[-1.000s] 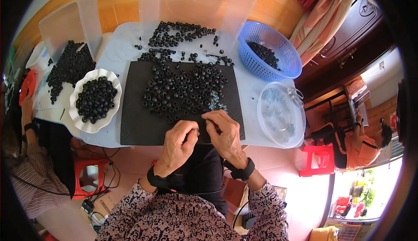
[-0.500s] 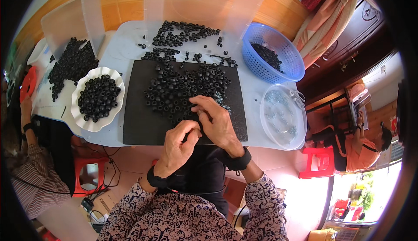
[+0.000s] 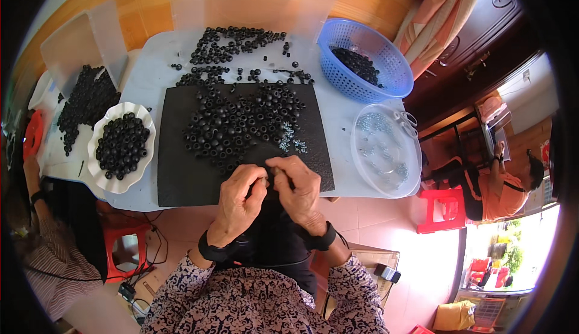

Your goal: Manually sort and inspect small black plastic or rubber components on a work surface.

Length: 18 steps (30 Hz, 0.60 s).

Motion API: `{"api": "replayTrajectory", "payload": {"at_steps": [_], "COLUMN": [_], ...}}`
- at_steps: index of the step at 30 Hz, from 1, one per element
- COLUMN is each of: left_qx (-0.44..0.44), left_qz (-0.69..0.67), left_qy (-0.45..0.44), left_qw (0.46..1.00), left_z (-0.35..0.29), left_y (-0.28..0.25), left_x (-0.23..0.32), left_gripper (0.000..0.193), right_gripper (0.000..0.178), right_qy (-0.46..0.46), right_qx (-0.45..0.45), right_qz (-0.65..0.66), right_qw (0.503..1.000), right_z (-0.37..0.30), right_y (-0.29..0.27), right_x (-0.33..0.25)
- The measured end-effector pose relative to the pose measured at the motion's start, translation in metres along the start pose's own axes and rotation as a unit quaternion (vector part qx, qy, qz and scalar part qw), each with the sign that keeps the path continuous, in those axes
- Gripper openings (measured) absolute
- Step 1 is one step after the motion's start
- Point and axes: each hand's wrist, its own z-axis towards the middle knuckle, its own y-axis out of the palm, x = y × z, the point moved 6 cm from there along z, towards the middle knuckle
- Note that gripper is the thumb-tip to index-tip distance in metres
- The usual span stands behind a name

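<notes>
My left hand (image 3: 242,200) is closed in a pinch over the front edge of a black mat (image 3: 175,183). Close beside it, my right hand (image 3: 297,190) is also pinched, fingertips turned toward the left ones. What lies in either pinch is too small or hidden to make out. Just beyond the hands, a heap of round black caps with hollow openings (image 3: 223,123) covers the middle of the mat. Small clear bluish pieces (image 3: 287,136) lie at the heap's right side, near my right hand.
Left of the mat, a white scalloped dish (image 3: 93,147) holds more black caps. A round clear tray (image 3: 362,159) with small pieces and scissors (image 3: 408,123) stands right, below a blue basket (image 3: 395,83). Clear plastic bins (image 3: 253,8) stand behind. Other people sit left and right.
My right hand has drawn back from the heap toward my left hand, its fingers now pinched. The whole view has shifted slightly, moving the table leftward in the picture.
</notes>
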Motion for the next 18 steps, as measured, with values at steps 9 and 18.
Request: {"api": "replayTrajectory", "payload": {"at_steps": [9, 18], "left_qx": [0.056, 0.007], "left_qz": [-0.016, 0.010], "left_qy": [-0.045, -0.029], "left_qw": [0.997, 1.000], "left_z": [-0.005, -0.001], "left_y": [-0.005, -0.002], "left_x": [-0.006, 0.005], "left_gripper": [0.008, 0.010], "right_gripper": [0.018, 0.021], "right_qy": [0.011, 0.133], "right_qx": [-0.012, 0.045], "right_qz": [0.021, 0.138], "right_qw": [1.000, 0.980], "right_z": [0.001, -0.002], "right_y": [-0.004, -0.050], "right_x": [-0.004, 0.039]}}
